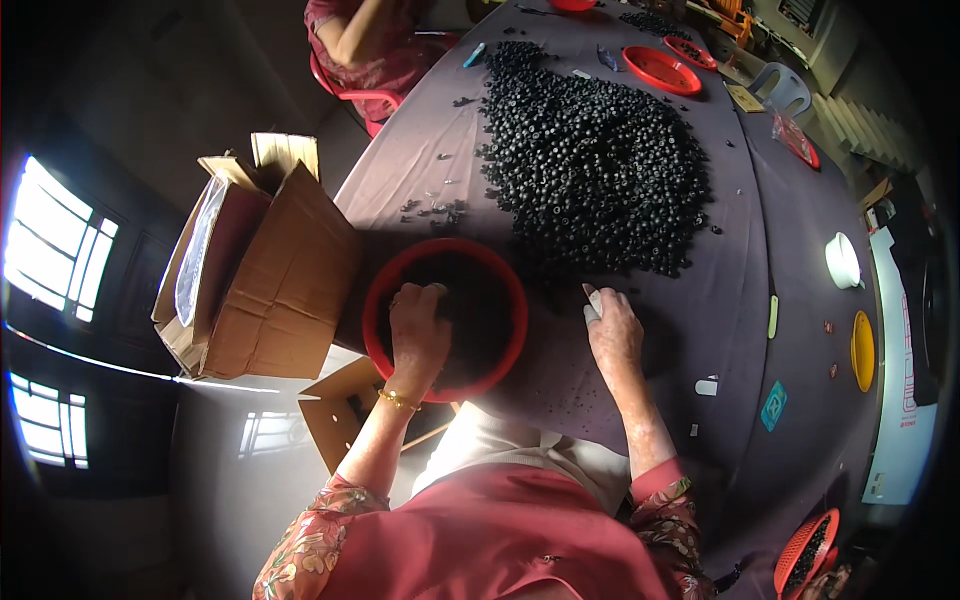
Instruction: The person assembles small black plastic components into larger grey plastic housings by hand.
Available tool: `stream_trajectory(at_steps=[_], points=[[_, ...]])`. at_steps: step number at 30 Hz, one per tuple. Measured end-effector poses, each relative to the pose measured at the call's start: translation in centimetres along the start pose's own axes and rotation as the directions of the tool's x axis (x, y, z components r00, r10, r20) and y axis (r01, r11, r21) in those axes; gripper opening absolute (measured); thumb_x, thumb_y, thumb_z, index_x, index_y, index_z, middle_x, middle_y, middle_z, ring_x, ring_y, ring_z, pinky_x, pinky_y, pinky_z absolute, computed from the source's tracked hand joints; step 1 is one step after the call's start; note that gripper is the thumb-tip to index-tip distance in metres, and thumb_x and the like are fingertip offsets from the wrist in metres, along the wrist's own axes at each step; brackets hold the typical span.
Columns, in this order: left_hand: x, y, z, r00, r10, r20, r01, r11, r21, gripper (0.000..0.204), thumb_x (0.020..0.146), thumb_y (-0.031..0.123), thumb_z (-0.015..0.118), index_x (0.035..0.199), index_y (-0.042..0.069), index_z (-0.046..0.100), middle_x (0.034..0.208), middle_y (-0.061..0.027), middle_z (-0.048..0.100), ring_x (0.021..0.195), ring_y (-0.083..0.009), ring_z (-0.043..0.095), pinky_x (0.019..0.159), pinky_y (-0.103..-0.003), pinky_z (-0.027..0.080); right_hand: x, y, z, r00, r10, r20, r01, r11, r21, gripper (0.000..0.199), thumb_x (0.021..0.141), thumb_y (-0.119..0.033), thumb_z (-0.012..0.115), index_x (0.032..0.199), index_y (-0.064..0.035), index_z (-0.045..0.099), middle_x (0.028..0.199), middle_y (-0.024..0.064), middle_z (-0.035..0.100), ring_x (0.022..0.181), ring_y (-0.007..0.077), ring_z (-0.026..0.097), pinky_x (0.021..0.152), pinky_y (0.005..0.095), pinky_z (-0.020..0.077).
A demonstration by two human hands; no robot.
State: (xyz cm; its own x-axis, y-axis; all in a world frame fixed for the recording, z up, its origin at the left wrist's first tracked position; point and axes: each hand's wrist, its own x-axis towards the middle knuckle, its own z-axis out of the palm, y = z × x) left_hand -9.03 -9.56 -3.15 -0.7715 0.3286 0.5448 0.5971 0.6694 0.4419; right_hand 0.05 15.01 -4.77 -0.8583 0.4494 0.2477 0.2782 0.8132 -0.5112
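A red basin (517,335) with dark contents sits at the near left edge of the table. My left hand (418,322) is over its inside, fingers curled down; what they hold, if anything, is lost in the dark. On the near side of a wide heap of small black ring-like parts (600,165), my right hand (613,325) rests low over the cloth. White wrapping shows on one of its fingers. The fingers are drawn together, and I cannot make out anything between them.
Left of the basin stands an open cardboard box (275,275). Across the purple-grey tablecloth (735,300) lie a red tray (660,72), a white bowl (843,260), a yellow dish (862,350) and a teal packet (773,405). Another person (370,50) sits at the far left.
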Motion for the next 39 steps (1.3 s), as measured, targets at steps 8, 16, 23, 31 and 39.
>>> stream_trajectory(at_steps=[8,16,23,31,39], points=[[-1.3,6.0,0.5,0.950,-0.141,0.278,0.300,0.658,-0.691,0.029,0.076,0.001,0.043,0.103,0.000,0.055,0.095,-0.0097,0.055,0.088,-0.0197,0.053,0.077,-0.030,0.043,-1.9,-2.2,-3.4,0.996,0.030,-0.079,0.001,0.930,0.369,0.016,0.078,-0.004,0.067,0.090,0.0005,0.057,0.085,0.0146,0.061,0.076,0.0316,0.061,0.065,0.0381,0.0474],[-2.2,10.9,1.5,0.604,-0.054,0.795,0.797,0.036,-0.603,0.022,0.094,0.026,0.046,0.100,0.007,0.055,0.088,0.0028,0.051,0.083,-0.0057,0.046,0.077,-0.022,0.040,-5.2,-6.1,-6.0,0.993,0.005,-0.115,0.061,0.824,0.564,0.011,0.081,0.005,0.060,0.092,0.0010,0.060,0.089,0.0119,0.058,0.075,0.0221,0.063,0.064,0.0325,0.0500],[-2.1,12.5,0.6,0.636,0.018,0.772,0.755,-0.222,-0.617,0.030,0.095,0.024,0.042,0.116,0.004,0.050,0.102,-0.0043,0.057,0.095,-0.0124,0.055,0.085,-0.028,0.043,-5.9,-5.9,-4.6,0.971,-0.004,-0.240,0.146,0.807,0.573,0.018,0.077,0.006,0.063,0.092,-0.0027,0.061,0.092,0.0096,0.058,0.082,0.0212,0.060,0.066,0.0314,0.0493],[-2.8,11.5,1.9,0.653,0.082,0.753,0.703,-0.434,-0.563,0.018,0.093,0.016,0.051,0.109,0.008,0.055,0.103,-0.0007,0.057,0.098,-0.0085,0.052,0.087,-0.025,0.042,-6.6,-6.3,-5.1,0.988,0.082,-0.129,0.031,0.716,0.697,0.014,0.077,0.005,0.065,0.089,-0.0033,0.063,0.090,0.0077,0.057,0.080,0.0192,0.057,0.068,0.0298,0.0469],[-3.5,13.4,2.5,0.725,0.069,0.685,0.626,-0.480,-0.614,0.018,0.095,0.018,0.049,0.109,0.007,0.054,0.105,-0.0015,0.056,0.100,-0.0098,0.052,0.089,-0.026,0.042,-6.7,-5.6,-4.6,0.947,0.057,-0.318,0.184,0.713,0.677,0.010,0.079,0.001,0.065,0.088,-0.0031,0.062,0.093,0.0037,0.053,0.064,0.0054,0.047,0.045,0.0187,0.0355]])
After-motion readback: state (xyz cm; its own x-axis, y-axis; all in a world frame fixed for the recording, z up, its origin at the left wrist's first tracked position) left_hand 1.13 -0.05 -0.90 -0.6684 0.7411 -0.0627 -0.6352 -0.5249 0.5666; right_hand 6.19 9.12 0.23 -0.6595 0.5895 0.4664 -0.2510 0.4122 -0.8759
